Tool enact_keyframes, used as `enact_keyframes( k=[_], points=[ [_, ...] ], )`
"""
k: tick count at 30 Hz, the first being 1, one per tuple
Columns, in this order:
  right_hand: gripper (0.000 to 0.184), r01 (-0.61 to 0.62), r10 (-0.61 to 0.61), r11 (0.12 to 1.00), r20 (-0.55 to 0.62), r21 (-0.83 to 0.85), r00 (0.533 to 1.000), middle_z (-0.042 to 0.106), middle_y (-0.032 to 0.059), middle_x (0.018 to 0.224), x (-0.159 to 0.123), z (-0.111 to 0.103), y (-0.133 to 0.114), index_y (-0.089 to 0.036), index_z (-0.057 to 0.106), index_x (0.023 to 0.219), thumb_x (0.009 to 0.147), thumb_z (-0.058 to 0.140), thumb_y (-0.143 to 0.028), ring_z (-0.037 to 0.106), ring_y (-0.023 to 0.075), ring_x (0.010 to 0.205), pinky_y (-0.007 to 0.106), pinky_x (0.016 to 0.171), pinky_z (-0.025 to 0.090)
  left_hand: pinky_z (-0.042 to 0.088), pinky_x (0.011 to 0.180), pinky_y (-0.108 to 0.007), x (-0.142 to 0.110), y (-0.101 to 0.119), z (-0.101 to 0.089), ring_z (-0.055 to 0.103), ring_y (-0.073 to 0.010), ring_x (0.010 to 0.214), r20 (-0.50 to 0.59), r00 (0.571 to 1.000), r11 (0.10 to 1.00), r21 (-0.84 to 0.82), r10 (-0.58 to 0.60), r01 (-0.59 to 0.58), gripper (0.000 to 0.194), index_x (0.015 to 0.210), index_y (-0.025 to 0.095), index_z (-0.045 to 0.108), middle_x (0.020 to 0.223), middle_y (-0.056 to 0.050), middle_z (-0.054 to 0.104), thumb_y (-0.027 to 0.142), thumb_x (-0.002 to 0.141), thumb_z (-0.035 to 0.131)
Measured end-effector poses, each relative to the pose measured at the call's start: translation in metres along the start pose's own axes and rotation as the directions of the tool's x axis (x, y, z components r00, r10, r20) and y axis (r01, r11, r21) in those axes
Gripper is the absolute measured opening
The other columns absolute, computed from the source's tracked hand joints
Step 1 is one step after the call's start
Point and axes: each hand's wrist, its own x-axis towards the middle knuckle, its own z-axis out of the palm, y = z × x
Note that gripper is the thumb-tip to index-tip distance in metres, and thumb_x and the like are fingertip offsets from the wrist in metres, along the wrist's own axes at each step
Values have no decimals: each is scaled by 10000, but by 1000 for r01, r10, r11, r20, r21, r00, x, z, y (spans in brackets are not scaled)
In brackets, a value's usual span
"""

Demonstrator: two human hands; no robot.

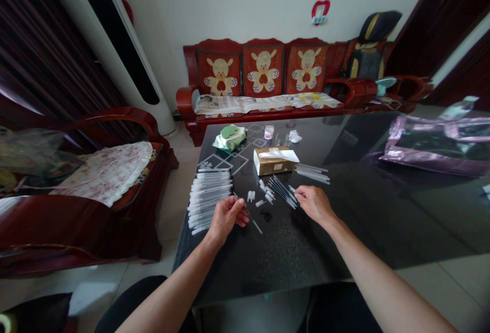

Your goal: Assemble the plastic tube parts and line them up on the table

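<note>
My left hand (228,214) is closed in a pinch on a slim dark stick like a pen refill (247,211). A thin whitish tube (257,227) shows just below it; whether the two are joined is unclear. Beside that hand, frosted white pen barrels (210,198) lie in a row, with dark ends toward the right. My right hand (313,203) pinches a small white piece (292,188), perhaps a cap, at the dark refills (282,191) fanned on the table. Between the hands are short white pieces (267,194) and small black parts (266,215).
Behind the parts stands a tissue box (273,166), with translucent tubes (313,174) at its right. Farther back are a green wipes pack (230,138), a small cup (269,132) and a crumpled tissue (294,136). A pink-edged clear bag (432,144) lies on the dark table's right (344,241).
</note>
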Motion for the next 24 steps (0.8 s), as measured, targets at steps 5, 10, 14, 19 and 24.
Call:
enact_keyframes(
  k=[5, 10, 14, 19, 24],
  points=[
    [210, -62, 61, 996, -17, -69, 998, 732, 56, 817, 5, -6, 10, -213, 723, 827, 845, 514, -216, 663, 181, 798, 230, 634, 371, 456, 372, -204, -3, 1, 3, 607, -134, 435, 21, 1000, 999, 41, -2, 1, 404, 735, 153, 519, 596, -33, 658, 545, 768, 608],
    [223, -63, 65, 991, 17, -120, 998, 733, 45, 826, 7, 4, 6, -236, 724, 826, 865, 505, -243, 665, 184, 810, 238, 604, 355, 461, 377, -205, -3, -1, 5, 609, -132, 441, 35, 999, 999, 38, -16, 15, 389, 742, 153, 522, 598, -27, 653, 530, 771, 611],
    [214, -26, 29, 986, 20, -164, 999, 731, 48, 830, 9, 11, 5, -238, 712, 829, 873, 504, -261, 666, 192, 804, 248, 604, 358, 464, 383, -206, -3, -3, 5, 613, -134, 447, 30, 999, 999, 46, -22, 20, 386, 744, 149, 531, 600, -29, 653, 525, 769, 615],
    [223, -77, 76, 976, -10, -202, 997, 723, 68, 868, 13, 9, 13, -228, 693, 883, 885, 472, -258, 664, 217, 835, 269, 638, 395, 463, 379, -201, -1, -4, 4, 610, -132, 446, 37, 999, 999, 45, -26, 24, 389, 748, 146, 535, 596, -27, 645, 526, 767, 616],
    [347, -137, 93, 952, -171, -273, 981, 662, 174, 1070, 25, 2, 34, -103, 589, 1171, 905, 429, -259, 629, 268, 949, 323, 787, 441, 466, 387, -200, -1, -6, 5, 609, -129, 453, 57, 998, 999, 37, -10, 8, 374, 765, 140, 541, 602, -29, 643, 507, 785, 607]
  ],
)
